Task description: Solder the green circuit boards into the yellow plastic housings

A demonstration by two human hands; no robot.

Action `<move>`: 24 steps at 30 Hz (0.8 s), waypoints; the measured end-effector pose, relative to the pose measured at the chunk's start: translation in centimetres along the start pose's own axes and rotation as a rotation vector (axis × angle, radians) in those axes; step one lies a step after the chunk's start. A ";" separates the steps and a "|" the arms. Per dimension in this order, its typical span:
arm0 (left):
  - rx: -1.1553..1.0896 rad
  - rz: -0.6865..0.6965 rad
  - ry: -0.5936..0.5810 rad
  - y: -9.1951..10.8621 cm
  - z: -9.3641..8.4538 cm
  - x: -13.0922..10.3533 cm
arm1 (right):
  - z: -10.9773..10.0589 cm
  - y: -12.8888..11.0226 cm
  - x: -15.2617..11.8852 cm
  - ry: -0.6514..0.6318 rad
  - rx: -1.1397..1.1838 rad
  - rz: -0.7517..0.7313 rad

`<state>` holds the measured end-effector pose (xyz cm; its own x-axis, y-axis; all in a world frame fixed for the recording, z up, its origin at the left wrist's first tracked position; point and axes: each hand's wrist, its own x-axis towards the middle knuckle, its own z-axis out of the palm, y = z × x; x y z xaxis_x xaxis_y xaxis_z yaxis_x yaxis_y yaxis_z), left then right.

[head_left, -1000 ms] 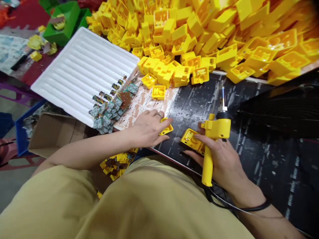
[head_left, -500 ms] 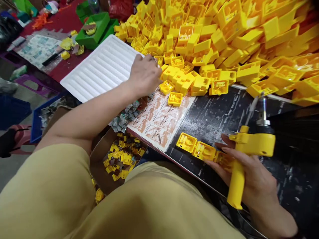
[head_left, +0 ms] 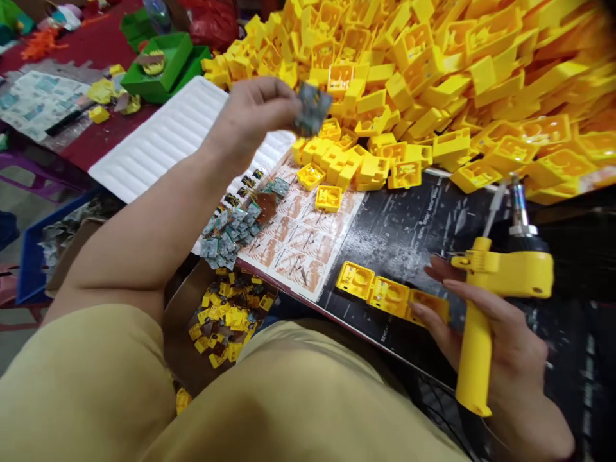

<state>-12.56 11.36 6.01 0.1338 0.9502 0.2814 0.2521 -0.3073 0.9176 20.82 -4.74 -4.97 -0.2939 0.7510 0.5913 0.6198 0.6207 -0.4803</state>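
Note:
My left hand (head_left: 253,115) is raised above the table and pinches a small grey-green circuit board (head_left: 312,109). My right hand (head_left: 500,346) grips a yellow pistol-shaped soldering gun (head_left: 486,301), its metal tip pointing up and away. The right fingertips rest against a row of three yellow plastic housings (head_left: 385,293) lying on the black mat (head_left: 423,231). A heap of loose circuit boards (head_left: 235,221) lies below my left forearm.
A huge pile of yellow housings (head_left: 433,70) fills the far side of the table. A white ribbed tray (head_left: 168,138) sits at the left, green bins (head_left: 163,67) behind it. A cardboard box of yellow pieces (head_left: 228,314) is by my lap. A printed sheet (head_left: 298,240) lies on the mat.
My left hand left a housing near the mat, reached toward the pile's edge, then rose holding a circuit board. The row beside my right hand grew to three housings.

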 end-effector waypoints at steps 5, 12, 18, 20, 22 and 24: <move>-0.080 -0.544 -0.452 1.2 8.5 -5.2 | 0.5 -3.4 2.5 -0.063 0.074 -0.130; -0.715 -1.022 -0.583 0.2 10.9 -9.8 | 0.9 -3.8 2.9 0.149 -0.108 -0.142; -0.476 -0.578 -0.426 0.1 10.3 -13.5 | 0.2 -4.0 2.6 0.182 -0.216 -0.183; -0.240 -0.345 -0.360 0.5 10.9 -13.9 | 0.2 -4.5 2.5 0.163 -0.250 -0.219; -0.139 -0.231 -0.308 0.9 11.5 -13.7 | 0.3 -4.9 2.4 0.152 -0.277 -0.237; -0.175 -0.222 -0.269 1.3 12.0 -13.3 | 0.4 -5.3 2.4 0.140 -0.283 -0.246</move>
<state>-2.48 -2.27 0.04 0.3464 0.9380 0.0082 0.1388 -0.0599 0.9885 16.51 -6.17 -1.29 -0.3683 0.5376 0.7585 0.7253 0.6766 -0.1274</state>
